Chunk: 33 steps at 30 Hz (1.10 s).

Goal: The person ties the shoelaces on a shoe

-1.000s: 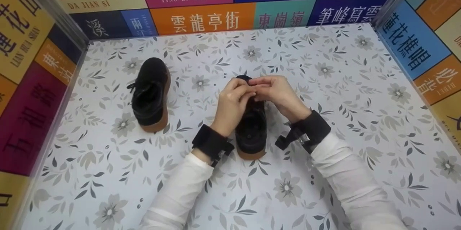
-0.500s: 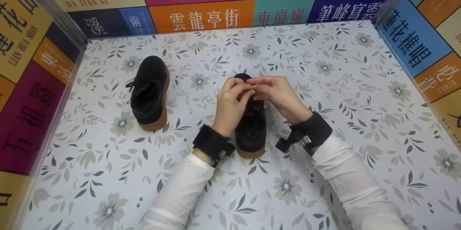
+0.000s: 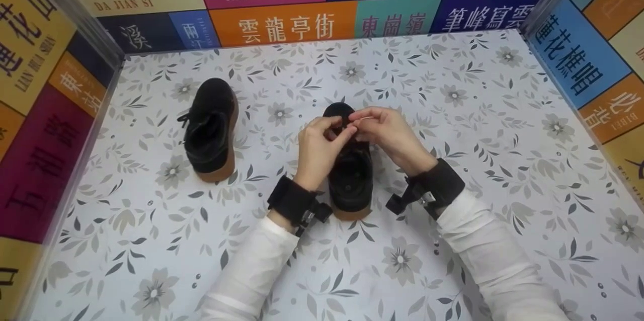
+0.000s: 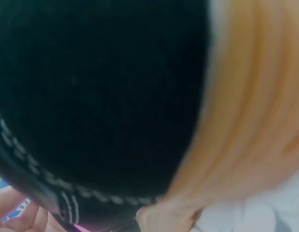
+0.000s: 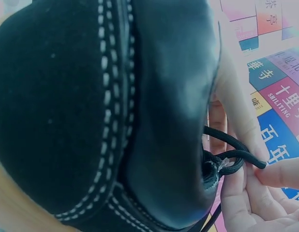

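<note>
A black shoe (image 3: 350, 200) with a tan sole stands under both hands, its toe pointing away. Over its front the left hand (image 3: 319, 147) pinches the black shoelace, fingers bent and thumb reaching toward the other hand. From the right side, the right hand (image 3: 391, 132) holds the shoelace (image 5: 227, 136) between thumb and fingers. The right wrist view has the lace looped close to the eyelets, its loose end by a thumb. In the left wrist view the shoe's dark side (image 4: 91, 96) hides most of the left hand.
A matching black shoe (image 3: 211, 97) stands to the left, with its lace sticking out at the side. Both are on a white floral surface (image 3: 453, 140). Colourful lettered panels (image 3: 282, 24) wall in the back and sides. Each wrist wears a black strap (image 3: 440, 182) with a camera.
The left hand has drawn slightly back, its fingers parting from the right hand's fingertips and uncovering more of the shoe's toe. The right hand has shifted only a little. Both shoes stay in place.
</note>
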{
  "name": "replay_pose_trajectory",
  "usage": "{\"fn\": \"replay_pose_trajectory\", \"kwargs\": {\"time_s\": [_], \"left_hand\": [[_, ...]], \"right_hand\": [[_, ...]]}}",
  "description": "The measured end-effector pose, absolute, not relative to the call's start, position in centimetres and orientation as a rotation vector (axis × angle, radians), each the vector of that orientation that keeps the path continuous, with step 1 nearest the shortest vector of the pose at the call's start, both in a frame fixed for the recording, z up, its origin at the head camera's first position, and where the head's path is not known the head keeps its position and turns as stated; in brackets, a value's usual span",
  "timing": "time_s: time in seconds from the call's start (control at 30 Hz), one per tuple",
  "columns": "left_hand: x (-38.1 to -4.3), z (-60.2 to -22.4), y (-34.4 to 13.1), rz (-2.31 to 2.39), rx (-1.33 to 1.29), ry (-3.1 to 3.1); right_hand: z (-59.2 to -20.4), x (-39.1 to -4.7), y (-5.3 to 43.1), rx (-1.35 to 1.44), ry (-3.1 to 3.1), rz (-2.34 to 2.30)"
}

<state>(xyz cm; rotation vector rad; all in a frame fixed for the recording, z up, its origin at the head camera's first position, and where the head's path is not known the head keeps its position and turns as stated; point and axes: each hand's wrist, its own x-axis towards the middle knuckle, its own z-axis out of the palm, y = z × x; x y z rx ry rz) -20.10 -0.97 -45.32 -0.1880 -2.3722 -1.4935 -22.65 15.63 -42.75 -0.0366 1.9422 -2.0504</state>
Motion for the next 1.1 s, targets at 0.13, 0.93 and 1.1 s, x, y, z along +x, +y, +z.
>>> {"fn": "replay_pose_trajectory", "kwargs": {"time_s": [0.13,0.93,1.1], "left_hand": [[-20.2,-45.5,-0.9,-1.591,-0.172,-2.332],[-20.5,-44.8,-1.2,-1.477,-0.19,-2.351],[-20.6,-44.9,-1.2,-1.479,-0.177,-2.351]], "right_hand": [[-42.9,-22.7,15.6,-0.029,1.941,-2.045],[-45.2,-22.0,17.5,-0.433,2.556,-1.669],[-45.2,-22.2,17.0,-0.489,2.59,-1.615]]}}
